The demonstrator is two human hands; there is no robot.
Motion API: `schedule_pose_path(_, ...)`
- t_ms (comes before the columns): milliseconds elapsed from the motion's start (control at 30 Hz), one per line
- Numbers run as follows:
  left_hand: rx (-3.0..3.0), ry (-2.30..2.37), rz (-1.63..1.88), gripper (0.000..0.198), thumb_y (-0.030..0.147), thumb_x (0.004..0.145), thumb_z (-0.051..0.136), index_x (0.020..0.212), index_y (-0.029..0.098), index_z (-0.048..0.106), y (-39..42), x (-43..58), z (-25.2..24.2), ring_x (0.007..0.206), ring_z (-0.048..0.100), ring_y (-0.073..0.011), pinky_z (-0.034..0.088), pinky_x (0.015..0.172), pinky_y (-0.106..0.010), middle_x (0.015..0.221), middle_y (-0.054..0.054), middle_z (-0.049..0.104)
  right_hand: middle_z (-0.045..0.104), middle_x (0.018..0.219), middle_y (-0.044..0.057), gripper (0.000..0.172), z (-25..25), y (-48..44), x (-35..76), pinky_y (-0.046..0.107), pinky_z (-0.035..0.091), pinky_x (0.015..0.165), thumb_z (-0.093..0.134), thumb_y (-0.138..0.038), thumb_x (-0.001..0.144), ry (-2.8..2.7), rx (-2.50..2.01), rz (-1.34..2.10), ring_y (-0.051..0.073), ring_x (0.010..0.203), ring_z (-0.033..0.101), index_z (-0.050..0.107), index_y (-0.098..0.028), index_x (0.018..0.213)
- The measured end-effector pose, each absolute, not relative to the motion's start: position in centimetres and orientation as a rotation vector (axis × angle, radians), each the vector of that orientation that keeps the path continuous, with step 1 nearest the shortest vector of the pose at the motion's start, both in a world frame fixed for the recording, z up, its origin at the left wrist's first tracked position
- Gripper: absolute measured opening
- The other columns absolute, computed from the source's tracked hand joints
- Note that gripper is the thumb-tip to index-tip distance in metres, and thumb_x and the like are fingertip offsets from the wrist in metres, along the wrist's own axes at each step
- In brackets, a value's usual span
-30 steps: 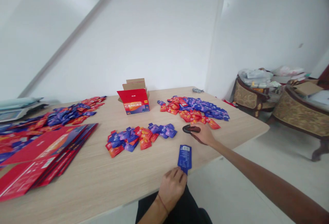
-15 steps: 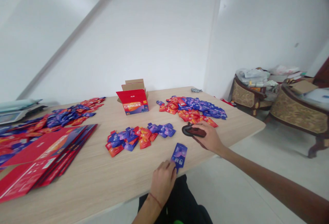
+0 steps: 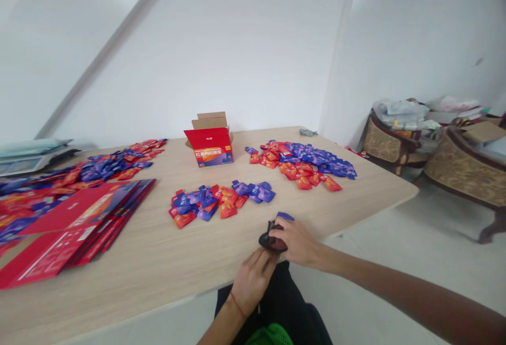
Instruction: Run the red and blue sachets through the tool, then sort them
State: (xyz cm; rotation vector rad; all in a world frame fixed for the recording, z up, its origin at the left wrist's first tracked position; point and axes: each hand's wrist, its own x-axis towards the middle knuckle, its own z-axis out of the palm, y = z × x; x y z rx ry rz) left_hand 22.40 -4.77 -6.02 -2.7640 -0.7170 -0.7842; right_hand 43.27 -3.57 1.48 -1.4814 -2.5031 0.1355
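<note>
My right hand (image 3: 297, 239) grips a small dark handheld device (image 3: 270, 240) near the front edge of the wooden table (image 3: 158, 260). A blue sachet (image 3: 284, 216) peeks out just beyond it, mostly hidden by the device and my fingers. My left hand (image 3: 253, 277) is closed just below the device, its fingers pinched at the sachet's near end. A small heap of blue and red-orange sachets (image 3: 221, 201) lies a little farther in on the table.
An open red carton (image 3: 209, 145) stands at the back middle. A larger sachet pile (image 3: 304, 163) lies at the right, another (image 3: 90, 171) at the left. Flat red cartons (image 3: 67, 229) are stacked front left. A scale (image 3: 31, 156) sits far left; armchairs (image 3: 443, 160) stand right.
My right hand has brought the dark device from the table's right side toward me, down onto the blue sachet. The sachet, earlier lying in full view, is now mostly covered.
</note>
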Motion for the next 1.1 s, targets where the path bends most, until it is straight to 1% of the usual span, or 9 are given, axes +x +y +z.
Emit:
schedule_pose_path(133, -2.801, -0.702, -0.829, 0.031, 0.015, 0.104, 0.046, 0.132, 0.015, 0.06, -4.6, 22.1, -6.3, 0.121, 0.061, -0.0226, 0.053, 0.105, -0.035, 0.123, -0.009, 0.067, 0.062, 0.117, 0.005, 0.036, 0.2, -0.9, 45.7, 0.027, 0.044, 0.075, 0.067, -0.019, 0.081, -2.449, -1.577, 0.055, 0.019, 0.092, 0.062, 0.071, -0.027, 0.115)
schedule_pose_path(267, -2.784, -0.703, -0.844, 0.032, 0.015, 0.105, 0.046, 0.133, 0.015, 0.059, -4.7, 22.1, -6.6, 0.12, 0.062, -0.0211, 0.053, 0.106, -0.034, 0.121, -0.009, 0.068, 0.066, 0.107, 0.005, 0.027, 1.4, 2.6, 48.9, 0.026, 0.043, 0.073, 0.067, -0.019, 0.082, -2.339, -1.727, 0.02, 0.018, 0.089, 0.063, 0.075, -0.026, 0.108)
schedule_pose_path(367, -2.774, -0.708, -0.844, 0.032, 0.015, 0.104, 0.046, 0.134, 0.016, 0.059, -4.7, 22.0, -6.7, 0.12, 0.062, -0.0203, 0.053, 0.106, -0.034, 0.122, -0.009, 0.067, 0.066, 0.107, 0.005, 0.024, 2.6, 2.7, 49.4, 0.028, 0.044, 0.077, 0.067, -0.025, 0.085, -2.245, -1.655, -0.011, 0.019, 0.091, 0.062, 0.075, -0.026, 0.107)
schedule_pose_path(500, -2.782, -0.717, -0.83, 0.033, 0.014, 0.104, 0.047, 0.134, 0.017, 0.059, -4.8, 22.0, -6.7, 0.12, 0.062, -0.0218, 0.054, 0.104, -0.034, 0.123, -0.009, 0.067, 0.065, 0.116, 0.005, 0.031, 2.9, -0.8, 46.8, 0.028, 0.045, 0.082, 0.066, -0.023, 0.085, -2.242, -1.431, 0.005, 0.019, 0.096, 0.062, 0.072, -0.027, 0.115)
schedule_pose_path(600, -2.791, -0.754, -0.784, 0.029, 0.015, 0.103, 0.048, 0.129, 0.018, 0.062, -4.8, 22.1, -6.5, 0.106, 0.067, -0.0217, 0.059, 0.094, -0.035, 0.114, -0.008, 0.069, 0.065, 0.115, 0.004, 0.039, 1.8, -3.2, 44.4, 0.027, 0.045, 0.079, 0.069, -0.017, 0.077, -2.456, -1.281, 0.112, 0.019, 0.095, 0.062, 0.071, -0.029, 0.114)
schedule_pose_path(667, -2.797, -0.757, -0.777, 0.029, 0.015, 0.104, 0.048, 0.128, 0.018, 0.063, -4.8, 22.1, -6.4, 0.102, 0.068, -0.0208, 0.06, 0.092, -0.034, 0.112, -0.008, 0.069, 0.065, 0.115, 0.004, 0.041, 1.1, -3.4, 43.8, 0.027, 0.044, 0.077, 0.069, -0.016, 0.074, -2.542, -1.274, 0.14, 0.02, 0.095, 0.062, 0.071, -0.028, 0.113)
schedule_pose_path(833, -2.78, -0.686, -0.839, 0.032, 0.015, 0.104, 0.048, 0.134, 0.017, 0.06, -4.6, 22.1, -6.6, 0.122, 0.062, -0.0213, 0.053, 0.107, -0.035, 0.123, -0.008, 0.068, 0.065, 0.114, 0.006, 0.035, 0.4, 0.0, 47.0, 0.028, 0.044, 0.077, 0.061, -0.019, 0.083, -2.462, -1.487, 0.053, 0.021, 0.095, 0.063, 0.072, -0.027, 0.115)
schedule_pose_path(967, -2.753, -0.686, -0.855, 0.032, 0.015, 0.103, 0.051, 0.134, 0.017, 0.06, -4.5, 22.0, -6.7, 0.12, 0.063, -0.0202, 0.053, 0.107, -0.034, 0.122, -0.008, 0.069, 0.067, 0.112, 0.006, 0.037, 0.0, 2.3, 50.3, 0.028, 0.044, 0.079, 0.057, -0.015, 0.084, -2.364, -1.626, 0.025, 0.02, 0.093, 0.064, 0.074, -0.027, 0.114)
schedule_pose_path(1100, -2.724, -0.672, -0.862, 0.032, 0.015, 0.102, 0.052, 0.132, 0.018, 0.061, -4.6, 22.1, -6.5, 0.118, 0.064, -0.0198, 0.055, 0.104, -0.033, 0.119, -0.008, 0.069, 0.069, 0.111, 0.004, 0.032, -0.4, 2.9, 52.7, 0.029, 0.046, 0.082, 0.064, -0.023, 0.083, -2.194, -1.647, 0.012, 0.021, 0.094, 0.065, 0.075, -0.028, 0.112)
